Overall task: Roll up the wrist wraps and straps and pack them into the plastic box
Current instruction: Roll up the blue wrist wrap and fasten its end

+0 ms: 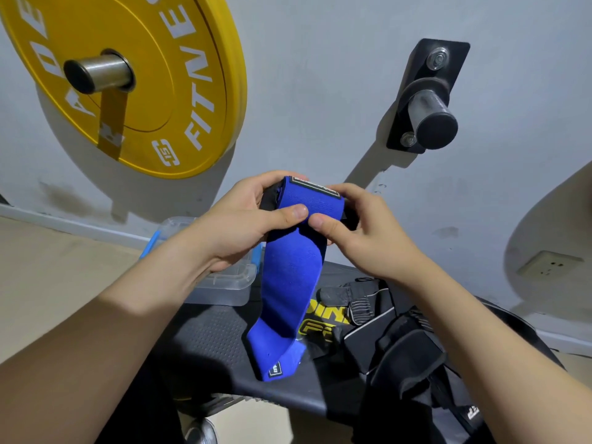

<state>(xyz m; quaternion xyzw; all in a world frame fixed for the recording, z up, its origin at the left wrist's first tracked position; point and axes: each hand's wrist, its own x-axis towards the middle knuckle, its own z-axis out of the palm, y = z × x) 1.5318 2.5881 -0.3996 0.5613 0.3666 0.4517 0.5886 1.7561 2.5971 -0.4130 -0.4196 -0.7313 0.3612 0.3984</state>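
Note:
A blue wrist wrap [290, 283] is held up in front of me, its top end partly rolled between both hands. My left hand [238, 219] grips the roll from the left, thumb pressed on its front. My right hand [358, 227] grips it from the right, thumb beside the left one. The loose tail hangs down and its end rests on the black bench [205, 341]. A clear plastic box [224, 283] with blue latches stands on the bench behind my left wrist, mostly hidden. Black straps [387, 334] lie in a heap on the bench at right.
A yellow weight plate [153, 75] hangs on a wall peg at upper left. An empty black wall peg [429, 113] juts out at upper right. A wall socket [549, 265] sits low on the right. Tan floor shows at left.

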